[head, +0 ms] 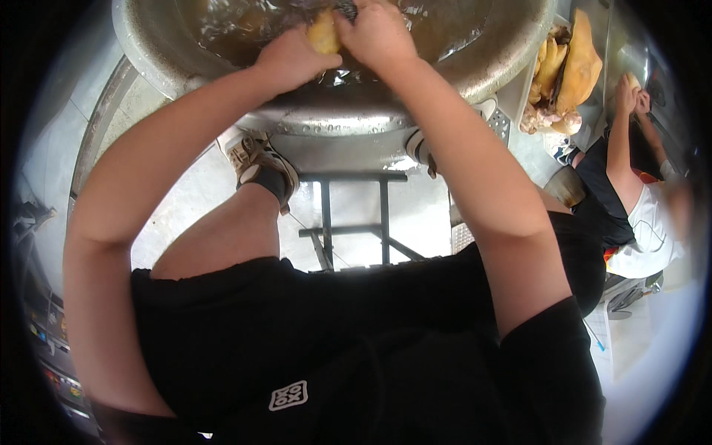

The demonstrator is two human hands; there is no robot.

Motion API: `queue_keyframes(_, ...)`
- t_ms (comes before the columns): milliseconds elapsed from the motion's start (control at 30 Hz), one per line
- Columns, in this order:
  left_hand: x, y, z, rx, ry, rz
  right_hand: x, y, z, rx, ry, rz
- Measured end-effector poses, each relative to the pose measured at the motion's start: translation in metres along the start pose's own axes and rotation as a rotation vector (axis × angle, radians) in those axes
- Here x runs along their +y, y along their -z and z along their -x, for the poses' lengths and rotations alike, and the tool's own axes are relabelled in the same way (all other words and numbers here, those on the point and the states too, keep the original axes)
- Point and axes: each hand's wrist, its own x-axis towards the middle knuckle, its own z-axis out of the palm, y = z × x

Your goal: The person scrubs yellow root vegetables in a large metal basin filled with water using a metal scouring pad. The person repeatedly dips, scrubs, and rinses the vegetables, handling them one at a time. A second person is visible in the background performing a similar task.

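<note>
A wide metal basin (156, 61) of brownish water stands before me at the top of the view. Over the water, my left hand (286, 58) grips a yellow-skinned piece of meat (324, 36). Its far end is cut off by the frame or lost in the water. My right hand (381, 33) is against the same piece from the other side, its fingers curled around a small dark, shiny, textured object (347, 10). That object looks like a scouring pad, though most of it is hidden by my fingers.
Right of the basin, a white tray (525, 94) holds several yellow-skinned meat pieces (578, 67). Farther right sits another person (651, 222), hands (631, 97) on a pale item. A black metal frame (384, 217) stands between my legs on the wet floor (417, 206).
</note>
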Motion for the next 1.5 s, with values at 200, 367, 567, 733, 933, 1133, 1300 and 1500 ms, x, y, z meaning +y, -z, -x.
queue_keyframes(200,-0.009,-0.001,-0.01,0.036,-0.053,0.041,0.017,-0.009,0.02,-0.024,-0.014,-0.025)
queue_keyframes(367,0.001,0.004,0.002,-0.138,0.019,0.792,0.053,-0.004,-0.003,0.15,0.083,0.151)
queue_keyframes(567,0.009,0.027,0.003,-0.395,0.279,1.002,0.026,0.006,-0.012,0.121,-0.058,-0.199)
queue_keyframes(733,0.001,0.016,0.002,-0.314,0.271,1.027,0.004,-0.018,0.0,0.036,-0.206,-0.182)
queue_keyframes(933,-0.001,0.011,-0.001,-0.292,0.29,0.959,0.016,-0.023,0.033,0.022,-0.12,-0.225)
queue_keyframes(1133,-0.002,0.003,-0.004,-0.293,0.259,0.97,0.003,-0.021,0.0,0.045,-0.196,-0.418)
queue_keyframes(1300,0.003,0.003,-0.007,-0.169,0.278,1.053,0.017,-0.017,0.013,-0.059,-0.416,-0.293)
queue_keyframes(1500,0.007,0.015,-0.005,-0.289,0.254,1.111,0.031,-0.016,0.012,0.124,-0.664,-0.908)
